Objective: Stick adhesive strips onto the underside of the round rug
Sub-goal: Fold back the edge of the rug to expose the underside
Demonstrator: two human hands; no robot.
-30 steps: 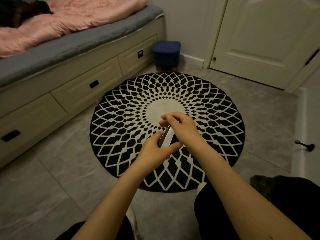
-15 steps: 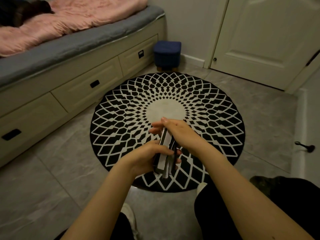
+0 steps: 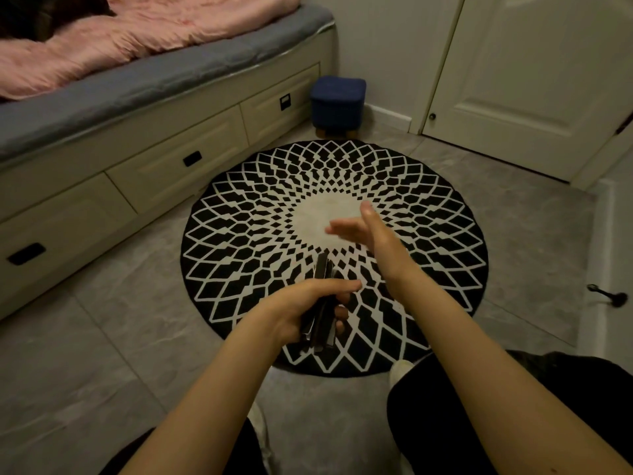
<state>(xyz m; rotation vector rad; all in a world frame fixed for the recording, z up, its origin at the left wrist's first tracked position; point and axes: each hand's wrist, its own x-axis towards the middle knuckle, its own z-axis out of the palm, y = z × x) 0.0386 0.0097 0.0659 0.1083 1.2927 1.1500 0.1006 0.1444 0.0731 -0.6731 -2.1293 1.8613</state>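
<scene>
The round black-and-white rug [image 3: 239, 234] lies flat on the grey floor, patterned side up, its underside hidden. My left hand [image 3: 308, 310] grips a bundle of dark adhesive strips [image 3: 322, 303] with pale edges, held upright over the rug's near part. My right hand [image 3: 366, 231] hovers above the rug's pale centre, fingers straight and blurred, holding nothing. It is apart from the strips.
A bed with cream drawers [image 3: 154, 166] and a pink blanket [image 3: 137, 32] runs along the left. A blue stool [image 3: 337, 101] stands beyond the rug. A white door [image 3: 531, 80] is at the back right. A door stopper [image 3: 606, 296] sits by the right wall. My legs [image 3: 479, 406] are at the rug's near edge.
My right hand let go of the strips and lifted away toward the rug's centre with fingers straightened. My left hand kept the bundle and lowered slightly toward me.
</scene>
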